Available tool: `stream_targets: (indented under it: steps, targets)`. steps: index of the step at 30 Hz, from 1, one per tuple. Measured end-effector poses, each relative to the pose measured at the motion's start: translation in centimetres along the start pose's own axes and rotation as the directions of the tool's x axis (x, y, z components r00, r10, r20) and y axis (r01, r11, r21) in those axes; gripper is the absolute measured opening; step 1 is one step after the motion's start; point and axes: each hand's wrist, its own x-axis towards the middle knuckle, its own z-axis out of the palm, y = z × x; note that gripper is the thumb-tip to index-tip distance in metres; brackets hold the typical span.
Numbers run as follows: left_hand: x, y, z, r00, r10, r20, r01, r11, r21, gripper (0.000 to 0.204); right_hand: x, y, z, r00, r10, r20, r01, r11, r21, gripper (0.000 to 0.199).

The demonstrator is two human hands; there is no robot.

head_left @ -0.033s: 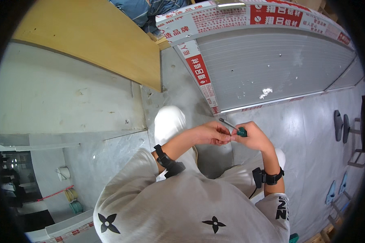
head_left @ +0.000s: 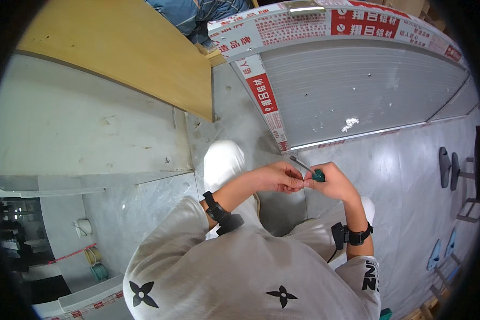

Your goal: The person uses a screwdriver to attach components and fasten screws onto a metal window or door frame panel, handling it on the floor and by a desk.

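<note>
Over my knees, my left hand [head_left: 278, 177] and my right hand [head_left: 333, 181] meet at the fingertips. In my right hand is a screwdriver [head_left: 318, 175] with a green handle, its metal shaft pointing up and to the left. The right thumb and fingertips also press against those of the left hand. My left hand is closed, thumb against curled fingers. Whatever is pinched there, if anything, is too small to make out. Just beyond the hands stands a grey ribbed panel [head_left: 325, 96] in a frame covered with red and white printed film [head_left: 272, 114].
A yellow board [head_left: 128, 53] and a whitish panel [head_left: 90, 117] lie to the left. Dark slippers [head_left: 445, 165] and blue slippers [head_left: 435, 255] rest at the right by metal legs. Far left are a white bucket [head_left: 82, 228] and spools [head_left: 98, 272]. Blue cloth [head_left: 181, 16] lies at the back.
</note>
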Motion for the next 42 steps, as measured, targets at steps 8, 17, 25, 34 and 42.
stream_targets:
  steps: [8, 17, 25, 34, 42]
  targets:
    - [-2.0, 1.2, -0.8, 0.984, 0.075, 0.159, -0.081, 0.996, 0.031, 0.019, -0.5, -1.5, 0.8, 0.999, -0.024, -0.047, 0.032, 0.983, 0.179, 0.019]
    - [-5.0, 11.9, 1.0, 0.625, 0.764, -0.160, -0.742, 0.519, -0.424, 0.010, -2.7, -10.2, 1.0, 0.939, -0.152, -0.307, 0.214, 0.960, 0.180, 0.049]
    - [-4.9, 13.4, 1.2, 0.599, 0.800, -0.029, -0.717, 0.521, -0.463, 0.012, -2.3, -13.0, 1.2, 0.911, -0.141, -0.388, 0.180, 0.981, 0.066, 0.043]
    - [-5.5, 13.8, 0.3, 0.600, 0.800, 0.030, -0.708, 0.548, -0.446, 0.013, -1.6, -14.0, 1.9, 0.901, -0.103, -0.421, 0.151, 0.985, 0.081, 0.042]
    - [-5.6, 14.7, 1.0, 0.529, 0.844, -0.082, -0.824, 0.488, -0.289, 0.017, -1.2, -16.3, 2.4, 0.908, 0.063, -0.414, 0.155, 0.867, 0.473, 0.040]
